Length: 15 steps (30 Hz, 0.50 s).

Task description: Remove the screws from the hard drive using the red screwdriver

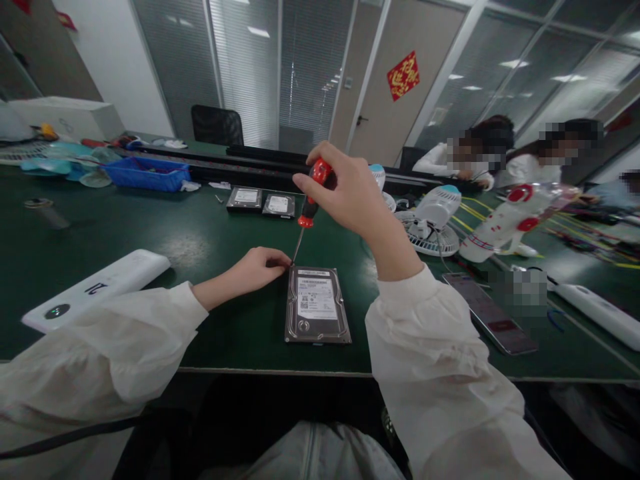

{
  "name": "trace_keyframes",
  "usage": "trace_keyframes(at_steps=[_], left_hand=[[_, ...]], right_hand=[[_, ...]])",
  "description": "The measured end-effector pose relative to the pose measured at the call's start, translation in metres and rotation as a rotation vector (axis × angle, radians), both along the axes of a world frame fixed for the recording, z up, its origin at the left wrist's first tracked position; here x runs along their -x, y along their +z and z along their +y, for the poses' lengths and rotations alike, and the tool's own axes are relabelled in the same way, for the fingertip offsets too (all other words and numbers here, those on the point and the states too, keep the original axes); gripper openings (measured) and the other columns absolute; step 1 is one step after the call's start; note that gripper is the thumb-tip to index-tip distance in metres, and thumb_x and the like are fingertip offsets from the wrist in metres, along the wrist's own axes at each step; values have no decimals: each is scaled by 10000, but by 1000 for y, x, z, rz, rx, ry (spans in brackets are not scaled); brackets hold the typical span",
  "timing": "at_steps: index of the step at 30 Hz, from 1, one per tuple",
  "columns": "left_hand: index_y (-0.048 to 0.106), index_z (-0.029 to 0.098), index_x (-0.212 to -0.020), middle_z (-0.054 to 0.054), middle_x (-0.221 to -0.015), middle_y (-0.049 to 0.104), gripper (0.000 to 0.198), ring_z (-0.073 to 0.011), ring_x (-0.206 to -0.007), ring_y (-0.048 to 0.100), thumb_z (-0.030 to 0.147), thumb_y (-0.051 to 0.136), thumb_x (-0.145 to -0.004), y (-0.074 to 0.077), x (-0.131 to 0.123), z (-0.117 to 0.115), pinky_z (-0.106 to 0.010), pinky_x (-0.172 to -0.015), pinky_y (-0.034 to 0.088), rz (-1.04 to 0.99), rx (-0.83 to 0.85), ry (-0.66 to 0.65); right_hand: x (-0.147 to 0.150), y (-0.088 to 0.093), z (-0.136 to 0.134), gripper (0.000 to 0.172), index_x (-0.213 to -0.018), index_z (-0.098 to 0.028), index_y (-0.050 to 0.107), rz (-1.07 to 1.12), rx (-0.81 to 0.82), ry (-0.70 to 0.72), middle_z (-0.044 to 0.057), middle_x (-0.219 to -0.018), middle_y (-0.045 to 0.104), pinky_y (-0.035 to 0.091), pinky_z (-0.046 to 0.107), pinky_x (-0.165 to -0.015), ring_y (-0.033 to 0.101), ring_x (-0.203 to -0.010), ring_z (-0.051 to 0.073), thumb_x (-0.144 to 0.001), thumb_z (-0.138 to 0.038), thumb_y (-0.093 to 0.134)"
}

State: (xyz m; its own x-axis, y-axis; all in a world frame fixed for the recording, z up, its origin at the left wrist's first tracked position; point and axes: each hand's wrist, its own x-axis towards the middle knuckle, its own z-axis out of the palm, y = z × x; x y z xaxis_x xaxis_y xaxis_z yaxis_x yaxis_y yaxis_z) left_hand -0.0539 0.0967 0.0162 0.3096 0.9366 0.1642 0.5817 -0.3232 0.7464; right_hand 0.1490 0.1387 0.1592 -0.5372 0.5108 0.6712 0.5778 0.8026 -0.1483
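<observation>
A hard drive (317,307) lies label up on the green table near its front edge. My right hand (345,190) is closed around the red and black handle of a screwdriver (309,208), held tilted above the drive. The screwdriver's tip meets the drive's far left corner. My left hand (250,273) is closed at that same corner, thumb and fingertips pinched by the tip. Whatever sits between those fingertips is too small to make out. Two more hard drives, one on the left (245,199) and one on the right (279,205), lie farther back.
A white power bank (97,290) lies left and a phone (489,312) right. A blue tray (147,175) stands at the back left. Small white fans (427,230), a white bottle (493,230) and cables are on the right. Other people (470,157) sit across the table.
</observation>
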Motion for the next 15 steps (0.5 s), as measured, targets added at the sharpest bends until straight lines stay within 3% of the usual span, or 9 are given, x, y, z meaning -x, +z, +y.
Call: trace_keyframes(at_steps=[6,12,15], left_hand=[[783,204,-997,-43,-1011,785,273,-237,-984,709,278,569,-844,3,-1,-2,-407,-982,544,7,-3,4],[782,207,-1005,-42,-1022,783,268,-239,-993,708,275,581,-842,3,0,-2,-409,-984,547,10,6,4],[782,208,-1015,-44,-1026,782,272,-240,-997,707,279,578,-849,1,0,-1,-415,-987,546,12,1,6]], right_hand=[[1,1,0,260,-1130,-248,543,4,16,31,36,-906,644,470,418,-874,600,-835,239,-870,-234,530],[2,0,-3,213,-1061,-272,526,7,36,-8,39,-888,639,478,462,-885,604,-832,260,-922,-433,547],[2,-1,-1,196,-1063,-275,512,1,25,-4,37,-886,630,481,461,-886,602,-823,253,-907,-382,564]])
